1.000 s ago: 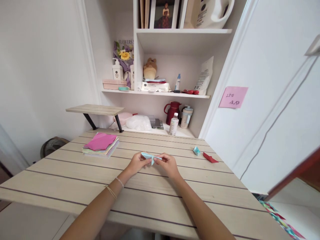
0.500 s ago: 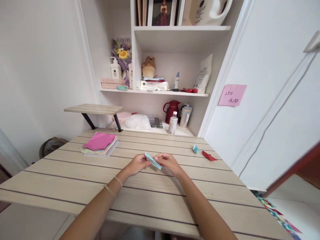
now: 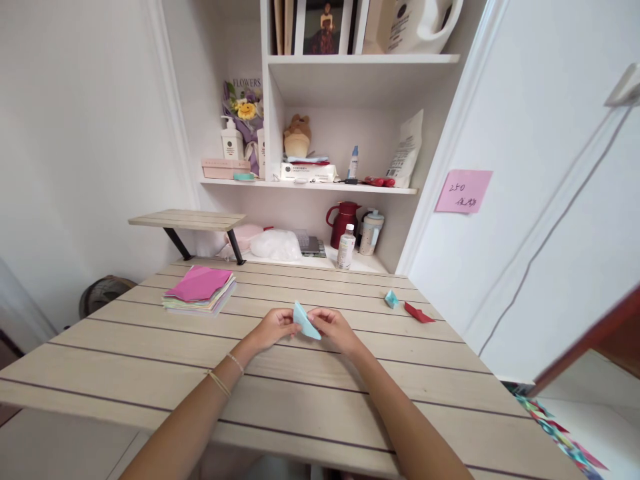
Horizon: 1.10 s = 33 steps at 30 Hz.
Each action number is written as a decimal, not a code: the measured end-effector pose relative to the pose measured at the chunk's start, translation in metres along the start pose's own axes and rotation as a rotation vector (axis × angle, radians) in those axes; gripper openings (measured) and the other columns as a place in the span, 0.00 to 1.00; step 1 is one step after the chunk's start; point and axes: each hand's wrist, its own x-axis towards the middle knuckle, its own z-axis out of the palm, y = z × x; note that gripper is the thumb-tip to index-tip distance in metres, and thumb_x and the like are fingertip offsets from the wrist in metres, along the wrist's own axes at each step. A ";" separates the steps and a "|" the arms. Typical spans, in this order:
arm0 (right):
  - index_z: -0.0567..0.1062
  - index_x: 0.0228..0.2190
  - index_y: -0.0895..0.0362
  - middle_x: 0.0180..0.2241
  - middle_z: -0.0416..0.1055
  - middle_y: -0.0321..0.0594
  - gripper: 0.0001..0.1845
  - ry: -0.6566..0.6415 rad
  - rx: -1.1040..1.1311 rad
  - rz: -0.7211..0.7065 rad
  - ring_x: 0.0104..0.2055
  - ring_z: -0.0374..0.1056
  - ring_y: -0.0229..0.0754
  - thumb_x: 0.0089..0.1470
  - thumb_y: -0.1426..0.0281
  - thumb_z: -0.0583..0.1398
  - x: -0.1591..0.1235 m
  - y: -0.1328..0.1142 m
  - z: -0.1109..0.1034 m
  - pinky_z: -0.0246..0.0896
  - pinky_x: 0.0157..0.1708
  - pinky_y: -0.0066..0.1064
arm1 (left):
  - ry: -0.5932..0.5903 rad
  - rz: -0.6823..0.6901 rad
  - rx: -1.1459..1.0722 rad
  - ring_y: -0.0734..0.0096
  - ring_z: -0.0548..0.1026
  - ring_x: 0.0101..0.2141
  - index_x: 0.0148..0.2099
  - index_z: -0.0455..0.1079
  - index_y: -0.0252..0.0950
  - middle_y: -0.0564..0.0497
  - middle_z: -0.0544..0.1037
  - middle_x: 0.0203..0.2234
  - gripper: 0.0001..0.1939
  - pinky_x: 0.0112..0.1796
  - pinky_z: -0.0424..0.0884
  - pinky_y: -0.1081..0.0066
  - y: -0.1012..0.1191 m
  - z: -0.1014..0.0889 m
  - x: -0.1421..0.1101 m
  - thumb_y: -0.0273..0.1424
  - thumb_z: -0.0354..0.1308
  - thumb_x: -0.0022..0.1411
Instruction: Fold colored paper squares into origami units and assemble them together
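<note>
Surface: a pale slatted counter [image 3: 280,413] spans the lower frame. Both forearms enter from the bottom edge and converge at centre. The left hand [image 3: 274,326] and the right hand [image 3: 332,328] are closed in fingertip grips on opposite sides of the folded light-blue paper [image 3: 307,322], held at lower centre and tilted down to the right.

Centre right of the frame: a small blue folded piece [image 3: 391,299] lies beside a red folded piece [image 3: 419,313]. Centre left: a paper stack [image 3: 199,290], pink sheet on top.

Behind the counter, at centre: a capped bottle [image 3: 346,248], its label too small to read; a dark red jug [image 3: 343,225]; a pale handled tumbler [image 3: 371,233]. The contents of the jug and tumbler cannot be seen.

Right of frame: a pink wall note [image 3: 464,191] is handwritten "250", with characters below.

Upper left: a bouquet [image 3: 246,110] stands under the print "FLOWERS"; near it, a white pump bottle [image 3: 231,140] and a closed pink box [image 3: 225,168].

Top right of centre: a large white handled container [image 3: 420,30], print illegible.
</note>
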 end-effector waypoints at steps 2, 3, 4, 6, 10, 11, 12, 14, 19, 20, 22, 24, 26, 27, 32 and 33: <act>0.73 0.29 0.59 0.21 0.69 0.36 0.14 0.050 -0.056 -0.048 0.21 0.61 0.33 0.40 0.62 0.62 0.001 0.000 -0.001 0.57 0.21 0.25 | 0.024 -0.006 -0.014 0.78 0.67 0.21 0.33 0.69 0.30 0.50 0.73 0.24 0.16 0.23 0.64 0.76 -0.001 0.000 0.001 0.33 0.64 0.42; 0.73 0.30 0.59 0.21 0.69 0.36 0.14 0.052 -0.084 -0.057 0.21 0.62 0.34 0.40 0.64 0.62 0.001 0.000 -0.002 0.58 0.21 0.25 | 0.039 -0.008 -0.020 0.78 0.68 0.21 0.34 0.69 0.30 0.50 0.73 0.24 0.17 0.23 0.64 0.76 -0.002 0.000 0.001 0.33 0.65 0.41; 0.72 0.31 0.59 0.20 0.70 0.35 0.14 0.037 -0.114 -0.057 0.20 0.63 0.34 0.39 0.66 0.62 0.001 0.000 -0.003 0.58 0.21 0.25 | 0.050 -0.011 -0.025 0.78 0.68 0.21 0.34 0.68 0.30 0.50 0.73 0.23 0.17 0.23 0.65 0.76 -0.003 0.000 0.002 0.32 0.65 0.41; 0.71 0.34 0.59 0.18 0.69 0.33 0.15 -0.021 -0.185 -0.041 0.18 0.63 0.34 0.40 0.68 0.61 0.000 0.001 -0.004 0.58 0.20 0.24 | 0.053 -0.030 -0.036 0.77 0.69 0.20 0.35 0.68 0.30 0.51 0.73 0.23 0.19 0.23 0.66 0.75 -0.004 -0.001 0.003 0.32 0.66 0.39; 0.70 0.38 0.58 0.14 0.66 0.29 0.17 -0.067 -0.270 -0.045 0.15 0.61 0.33 0.43 0.68 0.58 -0.001 0.002 -0.004 0.55 0.17 0.23 | 0.062 -0.074 -0.090 0.75 0.71 0.20 0.36 0.67 0.30 0.52 0.72 0.21 0.21 0.25 0.68 0.73 -0.005 -0.001 0.004 0.31 0.67 0.37; 0.70 0.38 0.58 0.13 0.65 0.29 0.16 -0.055 -0.269 -0.054 0.15 0.61 0.33 0.43 0.68 0.57 -0.001 0.002 -0.004 0.55 0.17 0.23 | 0.075 -0.082 -0.109 0.75 0.72 0.21 0.37 0.67 0.30 0.51 0.73 0.22 0.22 0.25 0.68 0.73 -0.005 -0.001 0.003 0.31 0.67 0.37; 0.71 0.37 0.58 0.13 0.65 0.29 0.15 -0.039 -0.263 -0.062 0.15 0.61 0.33 0.44 0.67 0.57 0.000 0.002 -0.003 0.55 0.17 0.23 | 0.088 -0.089 -0.128 0.74 0.72 0.22 0.37 0.67 0.30 0.51 0.73 0.22 0.22 0.26 0.68 0.73 -0.004 -0.001 0.003 0.31 0.67 0.38; 0.72 0.35 0.58 0.13 0.65 0.30 0.14 -0.006 -0.237 -0.070 0.15 0.60 0.33 0.44 0.66 0.57 0.000 0.002 -0.003 0.55 0.16 0.23 | 0.105 -0.110 -0.164 0.73 0.73 0.23 0.38 0.67 0.30 0.50 0.74 0.23 0.21 0.27 0.69 0.73 -0.003 0.000 0.002 0.32 0.67 0.39; 0.75 0.34 0.59 0.15 0.66 0.32 0.15 0.057 -0.138 -0.077 0.16 0.59 0.33 0.44 0.64 0.58 0.002 0.003 -0.003 0.56 0.18 0.24 | 0.092 -0.170 -0.254 0.71 0.75 0.30 0.40 0.68 0.31 0.46 0.76 0.29 0.19 0.35 0.69 0.71 0.003 -0.001 -0.002 0.31 0.64 0.44; 0.75 0.34 0.59 0.16 0.67 0.34 0.15 0.072 -0.134 -0.082 0.17 0.60 0.34 0.45 0.64 0.57 0.002 0.004 -0.003 0.57 0.19 0.25 | 0.086 -0.171 -0.276 0.71 0.75 0.32 0.40 0.68 0.32 0.45 0.76 0.30 0.18 0.36 0.69 0.71 0.004 -0.001 -0.003 0.31 0.64 0.45; 0.76 0.34 0.59 0.20 0.71 0.36 0.16 0.118 -0.165 -0.099 0.20 0.62 0.35 0.45 0.65 0.56 0.002 0.006 -0.004 0.59 0.21 0.27 | 0.091 -0.163 -0.319 0.70 0.75 0.35 0.41 0.68 0.32 0.44 0.76 0.33 0.18 0.38 0.68 0.71 0.007 -0.002 -0.004 0.30 0.63 0.46; 0.77 0.34 0.58 0.22 0.72 0.37 0.15 0.180 -0.263 -0.125 0.21 0.64 0.37 0.44 0.67 0.55 0.003 0.007 -0.004 0.61 0.23 0.28 | 0.108 -0.162 -0.351 0.69 0.74 0.36 0.41 0.68 0.33 0.44 0.75 0.35 0.16 0.39 0.68 0.71 0.008 -0.002 -0.004 0.30 0.63 0.47; 0.78 0.33 0.56 0.23 0.74 0.37 0.16 0.231 -0.396 -0.171 0.22 0.65 0.38 0.43 0.69 0.54 0.002 0.009 -0.004 0.62 0.24 0.29 | 0.112 -0.175 -0.361 0.68 0.74 0.36 0.41 0.68 0.33 0.44 0.75 0.35 0.16 0.39 0.69 0.70 0.008 -0.002 -0.004 0.30 0.62 0.48; 0.78 0.33 0.56 0.24 0.74 0.38 0.16 0.242 -0.453 -0.200 0.23 0.66 0.38 0.43 0.70 0.54 0.002 0.010 -0.004 0.62 0.25 0.29 | 0.107 -0.190 -0.352 0.68 0.74 0.36 0.42 0.67 0.33 0.44 0.75 0.35 0.17 0.39 0.69 0.69 0.008 -0.002 -0.005 0.30 0.62 0.47; 0.77 0.35 0.55 0.29 0.75 0.38 0.15 0.081 -0.469 -0.233 0.28 0.68 0.39 0.43 0.70 0.56 0.001 0.011 -0.005 0.63 0.30 0.29 | 0.171 -0.220 -0.262 0.69 0.75 0.30 0.42 0.65 0.33 0.46 0.76 0.29 0.23 0.34 0.70 0.70 0.001 -0.005 -0.003 0.29 0.66 0.42; 0.77 0.35 0.55 0.29 0.75 0.38 0.15 0.034 -0.423 -0.208 0.28 0.68 0.39 0.42 0.69 0.57 0.001 0.011 -0.006 0.64 0.30 0.29 | 0.193 -0.203 -0.256 0.70 0.75 0.29 0.41 0.65 0.34 0.47 0.76 0.28 0.22 0.32 0.70 0.71 0.000 -0.005 -0.002 0.29 0.66 0.42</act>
